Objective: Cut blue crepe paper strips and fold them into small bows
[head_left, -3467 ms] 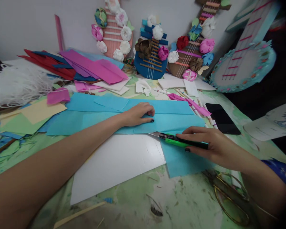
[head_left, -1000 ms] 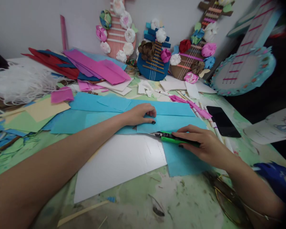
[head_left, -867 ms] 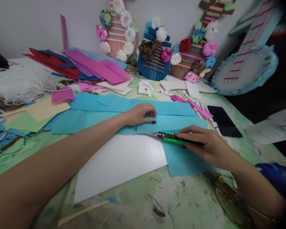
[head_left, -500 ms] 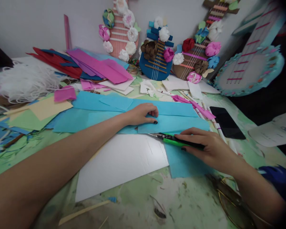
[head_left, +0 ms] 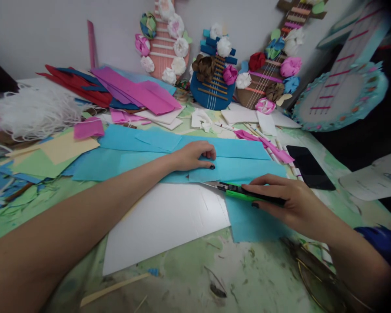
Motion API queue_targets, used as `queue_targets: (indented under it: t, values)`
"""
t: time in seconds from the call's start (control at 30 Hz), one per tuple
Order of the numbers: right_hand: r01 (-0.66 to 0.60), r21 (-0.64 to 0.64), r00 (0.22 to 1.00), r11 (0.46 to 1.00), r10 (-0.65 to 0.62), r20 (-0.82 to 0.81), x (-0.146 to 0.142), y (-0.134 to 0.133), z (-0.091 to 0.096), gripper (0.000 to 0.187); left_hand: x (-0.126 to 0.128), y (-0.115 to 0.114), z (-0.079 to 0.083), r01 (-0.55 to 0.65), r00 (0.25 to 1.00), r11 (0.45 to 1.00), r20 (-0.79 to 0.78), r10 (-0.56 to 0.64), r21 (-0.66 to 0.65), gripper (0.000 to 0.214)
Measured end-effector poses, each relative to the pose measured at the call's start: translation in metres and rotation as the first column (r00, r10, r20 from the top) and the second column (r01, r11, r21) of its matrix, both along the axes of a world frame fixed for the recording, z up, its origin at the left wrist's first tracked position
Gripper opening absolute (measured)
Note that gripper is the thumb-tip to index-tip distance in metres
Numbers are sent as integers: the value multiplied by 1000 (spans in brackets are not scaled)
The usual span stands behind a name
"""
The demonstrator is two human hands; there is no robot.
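Observation:
My left hand presses down on a long folded light-blue paper sheet in the middle of the table, its fingers curled on the fold. My right hand grips a green and black utility knife, whose blade tip lies at the paper's lower edge. Under that edge sits a white board. A flap of the same blue paper hangs toward me beneath the knife.
Paper-flower guitar models lean on the back wall. Stacks of magenta, red and blue paper and white fringe fill the left. A black phone lies right, gold-handled scissors near my right forearm, a wooden stick in front.
The knife and my right hand slid a little to the right along the paper's edge. My left hand stays pressed on the fold.

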State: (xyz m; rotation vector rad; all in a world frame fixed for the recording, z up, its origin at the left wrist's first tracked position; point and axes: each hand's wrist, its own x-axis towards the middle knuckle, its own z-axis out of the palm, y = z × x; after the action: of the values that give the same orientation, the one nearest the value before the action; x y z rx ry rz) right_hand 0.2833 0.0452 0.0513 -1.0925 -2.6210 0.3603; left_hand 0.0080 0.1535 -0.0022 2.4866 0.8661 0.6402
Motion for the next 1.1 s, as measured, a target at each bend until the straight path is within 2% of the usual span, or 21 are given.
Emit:
queue_targets:
  t: [0.17, 0.47, 0.83, 1.1]
  values:
    - [2, 5, 1000, 1000, -2, 23, 4, 1, 2, 34, 0, -1, 0, 1, 1000, 1000, 0, -1, -6, 18]
    - [26, -19, 1000, 1000, -25, 15, -8, 0, -8, 35, 1, 0, 0, -10, 1000, 1000, -5, 10, 2, 18]
    - [15, 6, 1000, 1000, -15, 13, 2, -2, 2, 33, 1, 0, -2, -4, 1000, 1000, 1, 4, 2, 18]
    - [23, -32, 1000, 999, -23, 4, -5, -1, -4, 34, 0, 0, -1, -4, 1000, 1000, 14, 4, 0, 18]
